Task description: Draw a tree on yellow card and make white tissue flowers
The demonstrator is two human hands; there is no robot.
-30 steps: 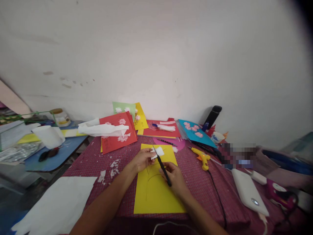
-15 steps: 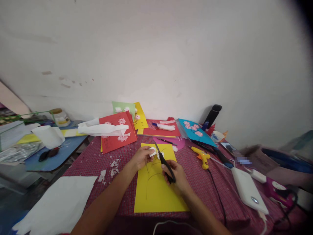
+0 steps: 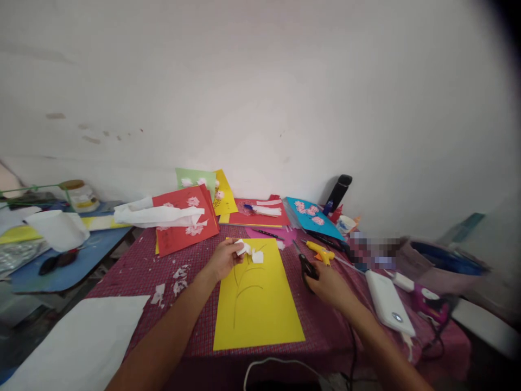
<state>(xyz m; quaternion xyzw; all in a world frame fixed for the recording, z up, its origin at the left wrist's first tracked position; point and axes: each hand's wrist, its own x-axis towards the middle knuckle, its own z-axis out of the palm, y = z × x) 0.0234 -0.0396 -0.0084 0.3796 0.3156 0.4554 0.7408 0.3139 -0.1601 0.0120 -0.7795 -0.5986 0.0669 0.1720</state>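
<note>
Between the fingertips of my left hand (image 3: 224, 259) is a small piece of white tissue paper (image 3: 243, 248), held over the top of a yellow sheet (image 3: 260, 320). Pencil lines like a branch run across that sheet. Another white tissue piece (image 3: 258, 256) lies on it, just right of my left fingers. My right hand (image 3: 329, 283) grips black-handled scissors (image 3: 305, 266) low over the tablecloth, right of the yellow sheet. Just beyond my right hand is a yellow glue gun (image 3: 320, 251), partly covered by the hand.
White scraps (image 3: 180, 279) lie left of the yellow sheet. A red card with paper flowers (image 3: 185, 241) and a blue card (image 3: 315, 218) stand further back. A white power bank (image 3: 389, 302) with cables is at right. A large white sheet (image 3: 81, 342) covers the near left.
My right hand has carried the scissors rightward, away from the tissue, to beside the glue gun. A white piece now lies on the yellow sheet. The camera view has shifted slightly right.
</note>
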